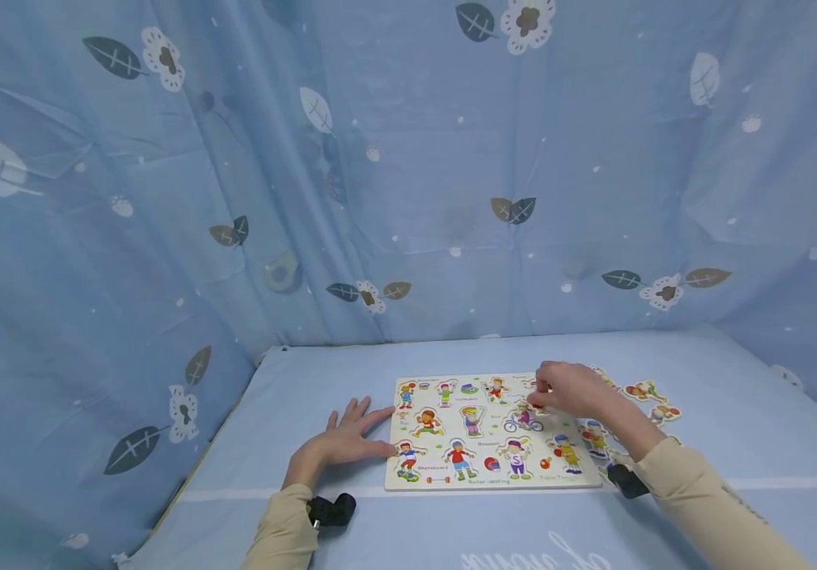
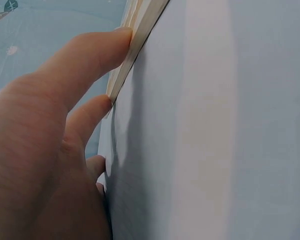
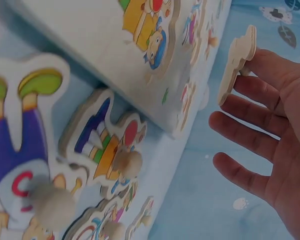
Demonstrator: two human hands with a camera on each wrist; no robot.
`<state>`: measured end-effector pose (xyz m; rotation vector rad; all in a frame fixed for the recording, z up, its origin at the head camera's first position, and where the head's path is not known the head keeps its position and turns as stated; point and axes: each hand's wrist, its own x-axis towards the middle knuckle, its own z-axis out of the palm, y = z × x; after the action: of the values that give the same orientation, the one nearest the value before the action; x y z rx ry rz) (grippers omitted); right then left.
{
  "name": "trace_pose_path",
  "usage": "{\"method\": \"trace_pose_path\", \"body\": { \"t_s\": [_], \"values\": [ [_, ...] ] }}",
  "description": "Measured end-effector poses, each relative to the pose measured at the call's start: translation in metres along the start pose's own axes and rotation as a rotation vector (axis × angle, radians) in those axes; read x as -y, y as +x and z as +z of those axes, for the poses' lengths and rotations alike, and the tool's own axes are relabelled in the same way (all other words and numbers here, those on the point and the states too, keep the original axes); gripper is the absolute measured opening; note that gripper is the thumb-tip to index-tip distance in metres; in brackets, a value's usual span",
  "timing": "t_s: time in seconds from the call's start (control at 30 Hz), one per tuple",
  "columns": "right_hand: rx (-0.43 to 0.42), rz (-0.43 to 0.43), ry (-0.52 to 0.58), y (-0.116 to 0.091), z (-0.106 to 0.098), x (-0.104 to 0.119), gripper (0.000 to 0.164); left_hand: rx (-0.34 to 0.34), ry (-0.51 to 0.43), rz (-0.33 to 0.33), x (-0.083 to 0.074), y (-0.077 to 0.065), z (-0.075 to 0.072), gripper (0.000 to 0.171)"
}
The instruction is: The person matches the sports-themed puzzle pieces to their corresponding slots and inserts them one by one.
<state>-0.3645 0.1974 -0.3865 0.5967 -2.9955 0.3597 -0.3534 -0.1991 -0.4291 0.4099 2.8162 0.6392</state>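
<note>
A wooden peg puzzle board (image 1: 561,423) with sports figures lies on the table. At its left edge rests my left hand (image 1: 343,437), fingers spread; thumb and a finger touch the board's side in the left wrist view. My right hand (image 1: 568,386) is over the board's upper right corner. In the right wrist view it pinches a puzzle piece (image 3: 237,62) by the knob between thumb and forefinger. That piece is seen edge-on, above the board, its picture side turned away. The other right fingers are extended.
Several loose puzzle pieces with round knobs, among them one in purple overalls (image 3: 21,135) and one with a red racket (image 3: 107,150), lie right of the board. More pieces (image 1: 644,390) sit farther back. A blue patterned curtain (image 1: 437,277) hangs behind the table.
</note>
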Motion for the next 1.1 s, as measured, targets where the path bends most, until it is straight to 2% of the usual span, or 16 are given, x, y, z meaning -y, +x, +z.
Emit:
{"method": "trace_pose_path", "body": {
  "t_s": [0.33, 0.7, 0.83, 0.97, 1.1],
  "values": [
    [0.017, 0.046, 0.017, 0.0, 0.001, -0.007, 0.019, -0.006, -0.008, -0.012, 0.009, 0.001, 0.005, 0.085],
    [0.001, 0.101, -0.018, 0.014, 0.014, -0.022, 0.023, -0.005, -0.009, 0.011, 0.004, 0.001, 0.006, 0.083],
    [0.034, 0.146, -0.004, 0.018, 0.019, -0.025, 0.022, 0.0, -0.018, 0.01, 0.002, 0.002, 0.006, 0.083],
    [0.081, 0.167, 0.007, 0.02, 0.016, -0.023, 0.017, 0.007, -0.02, 0.013, 0.002, 0.003, 0.005, 0.084],
    [0.137, 0.148, -0.006, 0.021, 0.008, -0.018, 0.011, 0.001, -0.008, 0.009, 0.003, 0.001, 0.0, 0.083]
  ]
}}
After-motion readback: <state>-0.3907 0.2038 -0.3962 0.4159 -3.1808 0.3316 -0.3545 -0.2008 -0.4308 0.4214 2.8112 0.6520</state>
